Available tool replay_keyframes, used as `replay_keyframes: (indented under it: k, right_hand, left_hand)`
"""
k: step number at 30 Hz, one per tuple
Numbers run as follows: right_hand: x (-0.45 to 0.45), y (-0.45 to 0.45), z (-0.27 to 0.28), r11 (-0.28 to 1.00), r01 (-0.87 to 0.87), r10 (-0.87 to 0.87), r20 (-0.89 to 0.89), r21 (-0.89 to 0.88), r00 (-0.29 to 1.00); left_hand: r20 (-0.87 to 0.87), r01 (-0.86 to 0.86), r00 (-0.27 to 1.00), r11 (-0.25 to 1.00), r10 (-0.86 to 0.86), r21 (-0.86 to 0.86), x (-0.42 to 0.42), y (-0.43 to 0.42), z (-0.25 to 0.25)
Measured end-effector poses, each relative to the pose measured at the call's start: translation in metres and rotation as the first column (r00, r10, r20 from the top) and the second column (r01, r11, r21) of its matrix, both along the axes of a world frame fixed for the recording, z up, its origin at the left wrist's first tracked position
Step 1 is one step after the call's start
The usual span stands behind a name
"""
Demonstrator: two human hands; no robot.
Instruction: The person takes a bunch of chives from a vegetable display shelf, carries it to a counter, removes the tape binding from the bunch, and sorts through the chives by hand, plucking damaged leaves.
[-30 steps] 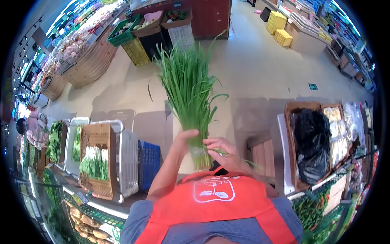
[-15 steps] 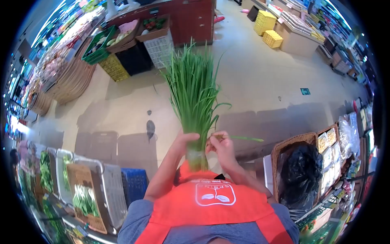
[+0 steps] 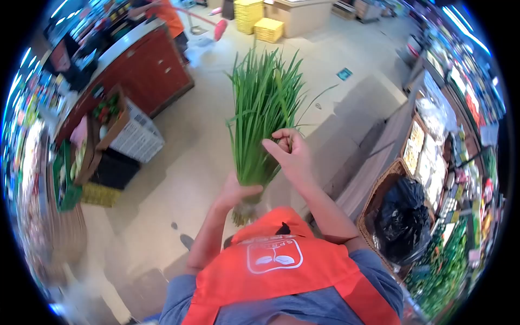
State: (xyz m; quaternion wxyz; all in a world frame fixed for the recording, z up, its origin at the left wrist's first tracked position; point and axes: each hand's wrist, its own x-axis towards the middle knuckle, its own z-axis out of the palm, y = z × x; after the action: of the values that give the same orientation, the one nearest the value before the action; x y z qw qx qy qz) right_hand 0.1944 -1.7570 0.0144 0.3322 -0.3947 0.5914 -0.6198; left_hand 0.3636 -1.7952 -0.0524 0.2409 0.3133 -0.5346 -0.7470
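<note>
Left hand [image 3: 237, 192] clasps bunch [image 3: 260, 116] low; right hand [image 3: 290, 150] curls at 4 o'clock, grasp unclear. Likely picking-over; next needs firm left hold.

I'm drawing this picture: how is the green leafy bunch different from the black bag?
The green bunch is long and leafy; the black bag is a crumpled, shiny lump. The left hand grips the green bunch, while the black bag sits in a brown basket.
</note>
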Motion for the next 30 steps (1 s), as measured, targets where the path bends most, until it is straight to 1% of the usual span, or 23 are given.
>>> replay_keyframes:
  k: [1,2,5,8,11,14,15,17,20,21,22,23,26,27,28,29,30]
  right_hand:
    - [-0.011,-0.015,0.001,0.998,0.049,-0.047,-0.077,0.027,0.996]
    - [-0.020,-0.028,-0.002,0.995,0.079,-0.075,-0.081,0.057,0.994]
    - [-0.062,-0.062,-0.010,0.995,0.065,-0.068,0.035,0.080,0.997]
    - [-0.111,-0.098,-0.021,0.985,0.121,-0.126,0.039,0.121,0.991]
    - [-0.167,-0.139,-0.036,0.996,0.065,-0.069,0.073,0.057,0.995]
    - [-0.220,-0.180,-0.039,0.998,0.049,-0.047,0.035,-0.038,0.998]
    - [-0.240,-0.194,-0.032,1.000,0.013,-0.013,0.064,-0.010,0.998]
    - [-0.267,-0.211,-0.019,0.996,-0.063,0.054,0.143,0.060,0.988]
    - [-0.304,-0.245,-0.008,0.976,-0.184,0.133,0.357,0.113,0.924]
    - [-0.318,-0.259,-0.010,0.963,-0.264,0.205,0.506,0.047,0.838]
    - [-0.332,-0.273,-0.016,0.945,-0.327,0.268,0.640,-0.028,0.720]
    - [-0.344,-0.285,-0.022,0.922,-0.370,0.320,0.753,-0.110,0.574]
    - [-0.370,-0.336,-0.020,0.976,-0.167,0.210,0.824,-0.142,0.526]
    - [-0.385,-0.355,-0.015,0.994,-0.005,0.076,0.658,-0.109,0.750]
    - [-0.403,-0.376,-0.007,0.980,0.159,-0.090,0.439,-0.122,0.894]
    - [-0.428,-0.396,-0.004,0.962,0.223,-0.134,0.436,-0.160,0.890]
    - [-0.456,-0.415,-0.001,0.935,0.290,-0.180,0.435,-0.202,0.882]
  left_hand:
    - [0.012,0.017,1.000,0.999,-0.017,-0.035,-0.013,-0.014,-0.002]
    - [0.028,0.030,0.999,0.997,-0.028,-0.066,-0.021,-0.024,-0.004]
    - [0.043,0.071,0.997,0.997,-0.071,-0.014,-0.059,-0.066,-0.006]
    - [0.061,0.132,0.990,0.991,-0.131,-0.007,-0.099,-0.110,-0.009]
    - [0.093,0.124,0.989,0.990,-0.118,-0.061,-0.146,-0.151,-0.010]
    - [0.112,0.081,0.991,0.996,-0.078,-0.023,-0.195,-0.186,0.006]
    - [0.093,0.086,0.992,0.996,-0.082,-0.031,-0.213,-0.201,0.006]
    - [0.074,0.092,0.993,0.995,-0.090,-0.029,-0.234,-0.225,0.000]
    - [0.095,0.140,0.986,0.990,-0.141,0.009,-0.263,-0.264,0.002]
    - [0.040,0.095,0.995,0.996,-0.095,-0.001,-0.277,-0.276,0.001]
    - [-0.012,0.052,0.999,0.999,-0.052,-0.005,-0.291,-0.287,0.000]
    - [-0.059,0.013,0.998,1.000,-0.013,-0.004,-0.302,-0.298,-0.003]
    - [0.016,0.070,0.997,0.998,-0.070,0.010,-0.334,-0.346,-0.004]
    - [0.019,0.070,0.997,0.998,-0.070,0.009,-0.343,-0.362,-0.010]
    - [0.019,0.070,0.997,0.998,-0.070,0.005,-0.354,-0.381,-0.015]
    - [0.023,0.074,0.997,0.997,-0.074,0.000,-0.362,-0.401,-0.022]
    - [0.010,0.075,0.997,0.997,-0.075,0.031,-0.372,-0.422,-0.028]
